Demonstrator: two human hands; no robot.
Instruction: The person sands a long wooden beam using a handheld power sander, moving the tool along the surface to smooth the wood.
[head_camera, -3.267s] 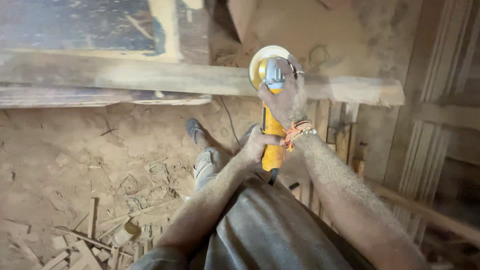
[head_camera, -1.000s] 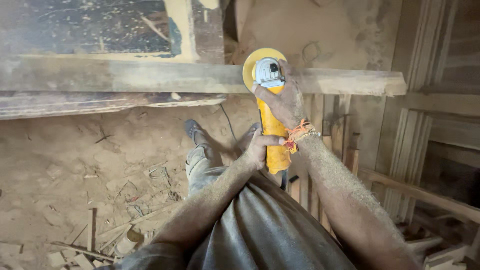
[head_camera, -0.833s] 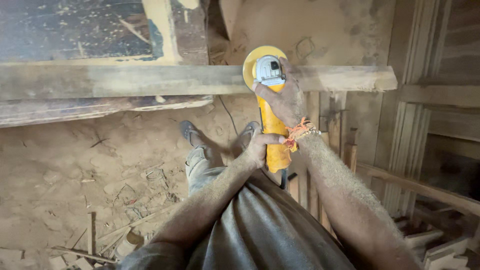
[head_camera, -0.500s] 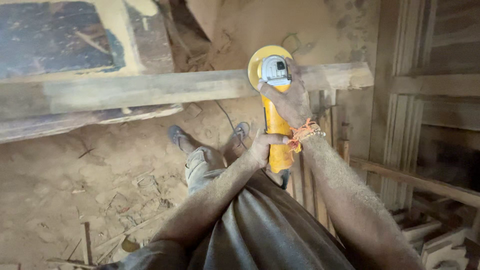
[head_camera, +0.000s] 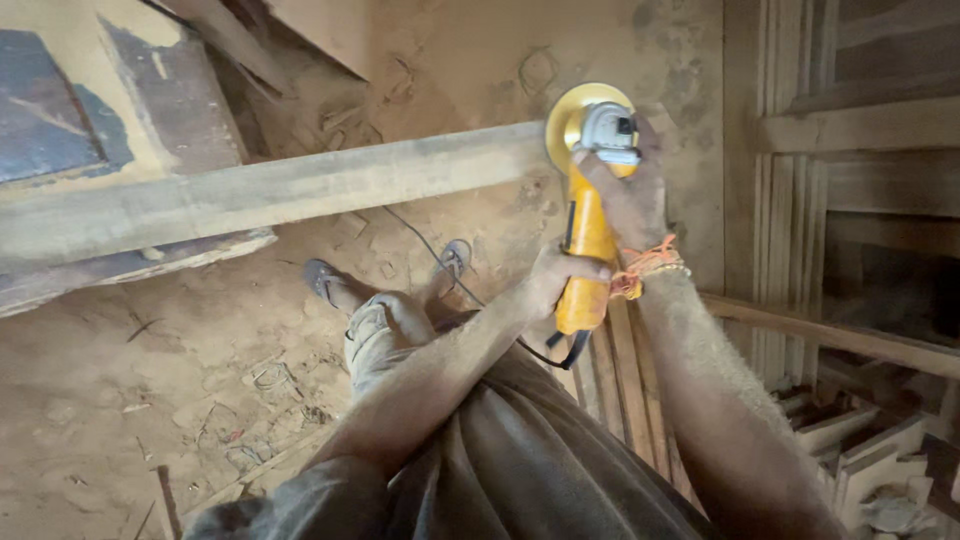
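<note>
both hands are clenched around a yellow angle grinder (head_camera: 588, 215), seen from above by a camera on the person's head. the right hand (head_camera: 632, 195) wraps the tool's front end, fingers curled just behind the grey gear head, an orange thread band at the wrist. the left hand (head_camera: 556, 285) closes its grip on the rear of the yellow body, near where the black power cord (head_camera: 470, 290) leaves the tool and trails over the floor.

the grinder's long axis runs away from the body, rear end close to the waist, head pointing forward and a little to the right. its round yellow sanding disc (head_camera: 570, 120) sits at the far tip, touching the right-hand end of a long wooden plank (head_camera: 270, 190). the plank lies crosswise, left to right, climbing slightly toward the right, so tool and plank meet at nearly a right angle.

judging from this, the step in hand is sanding the plank's surface at its end. the next move seems to call for a firm two-handed hold and the disc kept flat while it travels along the wood.

below, the sawdust-covered floor (head_camera: 120, 380) shows sandalled feet and scattered offcuts. stacked wooden frames (head_camera: 800, 150) stand at the right.
</note>
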